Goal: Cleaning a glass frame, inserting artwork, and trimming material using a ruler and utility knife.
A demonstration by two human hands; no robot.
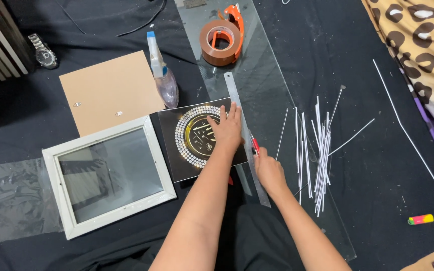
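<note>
My left hand (225,129) lies flat, fingers spread, pressing on a black square print (184,143) with a round gold and white beaded design, its fingertips reaching a long metal ruler (237,95). The ruler runs along the print's right edge, over a sheet of glass (269,85). My right hand (268,170) grips a red-handled cutter (255,145), its tip against the ruler's right side.
A white picture frame (109,175) with glass lies at left, a brown backing board (109,90) behind it. A spray bottle (163,75), a tape dispenser (222,37), several thin white strips (317,150), a wristwatch (43,52), a lighter (421,219) and clear film (6,195) lie around.
</note>
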